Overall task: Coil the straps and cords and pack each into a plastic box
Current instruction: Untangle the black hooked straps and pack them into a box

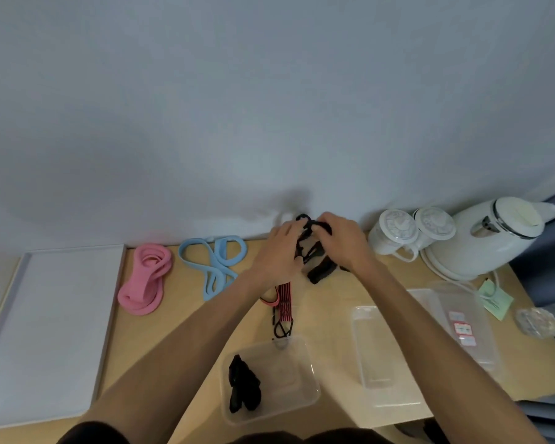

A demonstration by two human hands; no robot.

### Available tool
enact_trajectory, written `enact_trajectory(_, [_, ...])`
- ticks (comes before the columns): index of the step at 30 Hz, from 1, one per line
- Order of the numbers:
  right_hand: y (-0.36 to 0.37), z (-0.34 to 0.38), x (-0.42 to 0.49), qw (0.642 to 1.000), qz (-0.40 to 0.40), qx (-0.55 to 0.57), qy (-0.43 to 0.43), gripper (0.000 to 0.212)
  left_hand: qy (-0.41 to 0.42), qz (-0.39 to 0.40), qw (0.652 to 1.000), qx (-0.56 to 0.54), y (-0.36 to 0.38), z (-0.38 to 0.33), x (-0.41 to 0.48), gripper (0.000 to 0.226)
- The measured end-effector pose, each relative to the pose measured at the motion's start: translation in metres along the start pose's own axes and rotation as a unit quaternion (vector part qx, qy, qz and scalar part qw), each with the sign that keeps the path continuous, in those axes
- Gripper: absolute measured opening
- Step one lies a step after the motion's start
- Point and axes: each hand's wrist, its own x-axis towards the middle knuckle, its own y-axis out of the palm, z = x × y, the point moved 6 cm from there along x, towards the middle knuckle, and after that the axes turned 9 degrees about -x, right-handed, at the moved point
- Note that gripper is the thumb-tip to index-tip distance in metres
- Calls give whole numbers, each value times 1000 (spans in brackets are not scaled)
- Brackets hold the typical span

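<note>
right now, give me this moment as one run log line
step: coiling black strap | left hand: grips it | right hand: grips it | near box: one black bundle packed

Wall (269,107): plain pale grey-blue, just behind my right grip (343,243), softly lit. Counter (327,304): light wood, beneath my grip, far edge against that wall.

Tray (45,331) far L, box (313,389) w/ strap (244,384) in it front ctr, kettle (487,241) back R.
</note>
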Motion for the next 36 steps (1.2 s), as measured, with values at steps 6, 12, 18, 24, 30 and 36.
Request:
enact_trajectory(6, [-57,16,-9,997,4,65,-40,13,72,-79,994,-22,-26,-41,13,71])
enact_trajectory(12, [-90,35,-26,989,-29,101,-103,14,81,-61,993,-58,-49,-57,15,62])
enact_trajectory(18, [-104,31,-28,984,-99,138,-61,11,104,-76,988,-83,-72,-75,13,15])
enact_trajectory(24, [-83,39,-34,969,-43,242,11,21,100,-123,974,-162,-101,-89,-2,23])
enact_trajectory(30, [-65,69,-26,990,-43,135,3,17,115,-138,973,-143,-122,-100,-19,31])
enact_trajectory(36, [-86,87,-26,968,-46,244,-21,8,108,-94,988,-52,-152,-88,-37,36])
